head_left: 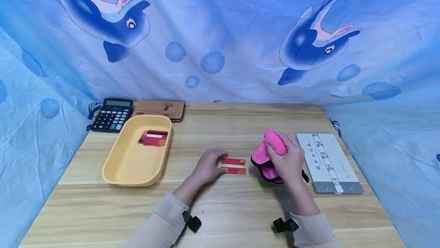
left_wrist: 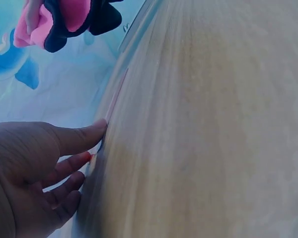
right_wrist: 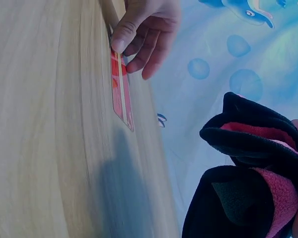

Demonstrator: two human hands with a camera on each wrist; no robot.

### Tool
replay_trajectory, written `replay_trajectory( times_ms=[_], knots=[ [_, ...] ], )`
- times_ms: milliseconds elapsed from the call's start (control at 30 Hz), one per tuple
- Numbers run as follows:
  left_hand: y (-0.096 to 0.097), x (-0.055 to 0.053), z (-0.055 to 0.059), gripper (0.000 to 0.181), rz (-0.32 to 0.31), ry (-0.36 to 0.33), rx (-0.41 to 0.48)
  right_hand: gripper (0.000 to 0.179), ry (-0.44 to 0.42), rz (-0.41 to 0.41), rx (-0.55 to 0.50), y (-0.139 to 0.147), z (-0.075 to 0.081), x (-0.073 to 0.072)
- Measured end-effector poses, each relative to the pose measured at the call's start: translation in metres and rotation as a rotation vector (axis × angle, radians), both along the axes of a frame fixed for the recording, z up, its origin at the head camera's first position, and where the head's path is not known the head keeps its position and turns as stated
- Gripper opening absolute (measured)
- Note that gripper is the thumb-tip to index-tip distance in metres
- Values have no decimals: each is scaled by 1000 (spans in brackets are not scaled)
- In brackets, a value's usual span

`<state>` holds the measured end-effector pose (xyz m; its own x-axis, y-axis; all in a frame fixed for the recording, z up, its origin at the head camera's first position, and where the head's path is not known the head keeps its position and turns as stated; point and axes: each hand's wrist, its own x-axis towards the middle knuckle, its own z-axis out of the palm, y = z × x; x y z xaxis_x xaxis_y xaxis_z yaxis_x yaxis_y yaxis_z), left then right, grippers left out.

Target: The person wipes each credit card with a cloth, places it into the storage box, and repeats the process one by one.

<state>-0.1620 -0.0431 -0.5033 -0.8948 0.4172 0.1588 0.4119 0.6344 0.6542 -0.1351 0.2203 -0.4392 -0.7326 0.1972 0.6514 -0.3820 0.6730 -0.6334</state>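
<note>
A red card with a pale gold stripe (head_left: 233,166) lies flat on the wooden table. My left hand (head_left: 208,167) holds its left end, thumb at the near edge and a finger at the far edge. In the left wrist view the card shows only as a thin edge beyond the left thumb (left_wrist: 84,139). My right hand (head_left: 288,158) grips a bunched pink cloth with black edging (head_left: 262,156), just right of the card. Dark folds of this cloth (right_wrist: 241,198) fill the lower right of the right wrist view, where most of the right hand is hidden.
A yellow tray (head_left: 137,169) with red cards (head_left: 154,138) inside stands at the left. Behind it are a black calculator (head_left: 112,114) and a brown notebook (head_left: 158,110). A white and grey book (head_left: 330,164) lies to the right. A blue dolphin-print curtain (head_left: 220,30) borders the table.
</note>
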Motion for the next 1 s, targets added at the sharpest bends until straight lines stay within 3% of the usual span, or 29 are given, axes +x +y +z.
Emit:
replay_trajectory(
  times_ms=[300,500,667,867,1000],
  knots=[
    [-5,8,-1,49,-2,-12,74,44,-10,-7,4,-2,-8,8],
    [-7,6,-1,63,-35,-8,-45,43,22,2,8,-3,-8,7],
    [-7,1,1,59,-19,5,-83,43,19,8,8,-4,-7,4],
    [-11,1,4,59,-9,-80,117,43,6,7,3,-5,-8,2],
    [-11,0,4,56,67,-115,287,44,7,27,-4,-7,-7,1]
  ],
)
